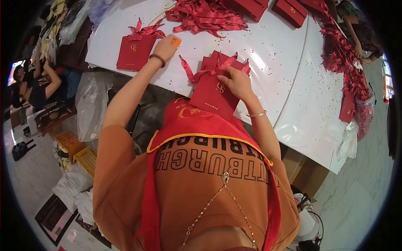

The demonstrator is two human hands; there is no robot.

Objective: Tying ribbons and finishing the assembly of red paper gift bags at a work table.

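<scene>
1. My left hand point(167, 45) is raised over the white table point(284, 62), fingers curled narrow around a small orange object point(177, 42) at the fingertips. I cannot tell what that object is.
2. My right hand point(238, 83) rests on the top edge of a red paper gift bag point(211, 98), fingers closed on it near its ribbon handle point(188, 69).
3. That bag lies at the near table edge, overlapping further red bags point(222, 62) stacked just behind it.
4. A second single red bag point(135, 52) with a ribbon bow lies flat to the left, just beside my left hand.
5. A loose heap of red ribbons point(207, 16) sits further back, well apart from both hands.
6. Small red scraps speckle the table surface.
</scene>
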